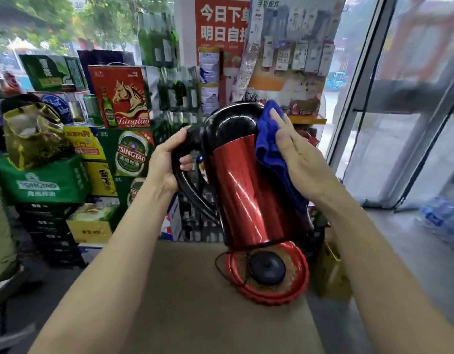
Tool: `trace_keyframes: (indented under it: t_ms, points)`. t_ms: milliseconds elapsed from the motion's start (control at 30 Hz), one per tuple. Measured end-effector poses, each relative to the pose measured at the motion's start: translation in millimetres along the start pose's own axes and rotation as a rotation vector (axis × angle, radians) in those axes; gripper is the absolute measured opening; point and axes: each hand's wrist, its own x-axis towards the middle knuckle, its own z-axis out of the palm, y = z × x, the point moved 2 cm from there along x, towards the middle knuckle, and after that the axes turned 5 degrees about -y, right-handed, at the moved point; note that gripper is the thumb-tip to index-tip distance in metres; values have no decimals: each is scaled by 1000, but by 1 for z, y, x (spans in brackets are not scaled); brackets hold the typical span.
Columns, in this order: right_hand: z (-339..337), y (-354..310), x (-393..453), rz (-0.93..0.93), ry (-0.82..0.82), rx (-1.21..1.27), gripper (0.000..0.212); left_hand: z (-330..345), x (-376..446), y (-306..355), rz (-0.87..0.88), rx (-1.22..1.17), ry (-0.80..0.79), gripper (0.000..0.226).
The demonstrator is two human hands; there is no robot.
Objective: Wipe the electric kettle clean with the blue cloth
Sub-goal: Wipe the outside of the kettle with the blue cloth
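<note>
A shiny red electric kettle [246,190] with a black lid and black handle is lifted and tilted in the middle of the head view. My left hand [167,162] grips the black handle on the kettle's left side. My right hand [297,154] lies flat with fingers stretched, pressing the blue cloth [269,144] against the kettle's upper right side, near the lid rim. The cloth hangs down along the red body under my palm. Below the kettle, its red round base [292,290] with a black centre connector and a thin black cord lies on the brown cardboard surface [195,302].
Stacked beer cartons [128,149] and green crates [42,182] fill the left and back. A red poster and a rack of hanging packets [292,47] stand behind the kettle. Glass doors [399,123] run along the right, with bottled water packs [443,221] on the floor.
</note>
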Motion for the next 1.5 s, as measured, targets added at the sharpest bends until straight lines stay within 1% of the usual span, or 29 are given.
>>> trace_keyframes:
  t_ms: [67,133,167,233,267,300,400,500,567,667,700,733,800,833,867,967,1000,1033,1067,1133,1167,1200,1233,1300,1333,1400,1433,1467,1500]
  points:
    - [10,1,15,-86,82,-416,55,15,4,3,52,3,34,19]
    - [33,14,-3,-140,177,-800,60,24,8,11,79,61,65,13]
    - [50,20,-25,-178,167,-910,61,29,8,17,92,114,90,10]
    - [85,39,-71,-322,74,-1048,64,38,4,24,124,214,156,6]
    - [93,47,-82,-377,46,-1079,66,43,1,24,146,252,200,9]
    - [93,53,-78,-389,46,-1063,66,49,-3,21,164,288,239,12]
    - [70,38,-12,-262,183,-855,66,58,-13,10,169,345,317,21]
    - [49,13,37,-160,255,-756,70,60,-21,6,156,300,349,25]
    - [68,19,14,-153,313,-767,72,60,-26,10,173,285,363,30]
    - [126,49,-65,-219,277,-745,67,57,-32,20,210,342,393,32]
    - [135,58,-74,-244,261,-741,65,55,-34,21,220,359,400,33]
    - [135,62,-67,-246,232,-703,63,52,-36,22,222,372,399,33]
    - [115,48,-24,-227,305,-559,61,49,-39,21,214,385,375,33]
    - [99,34,3,-202,360,-456,60,48,-40,21,210,378,358,33]
    - [79,19,26,-151,368,-298,59,47,-41,21,211,358,342,33]
    - [45,39,80,104,195,302,55,43,-42,28,234,283,332,27]
    - [44,53,83,231,109,497,57,40,-41,31,246,265,336,24]
    - [46,73,77,335,54,619,58,35,-41,35,259,246,341,21]
    - [53,86,64,421,29,731,54,30,-40,37,275,226,354,19]
    - [74,112,34,525,27,930,50,20,-39,38,305,213,407,18]
    - [86,123,23,567,84,991,46,16,-37,34,307,224,441,19]
    - [98,130,12,610,139,1036,44,13,-36,28,303,237,481,22]
    - [110,136,5,652,193,1049,49,10,-35,21,303,246,527,26]
    - [137,137,-11,683,239,1080,69,4,-32,3,320,271,615,34]
    - [151,134,-19,668,262,1056,74,0,-31,-8,332,293,655,35]
    - [184,131,-39,628,293,868,74,-8,-31,-28,359,346,728,36]
    - [199,131,-48,652,302,780,71,-14,-30,-37,376,382,754,37]
    - [214,132,-56,695,308,752,65,-20,-29,-45,394,429,770,36]
    - [226,137,-64,741,307,817,58,-28,-29,-52,412,487,782,36]
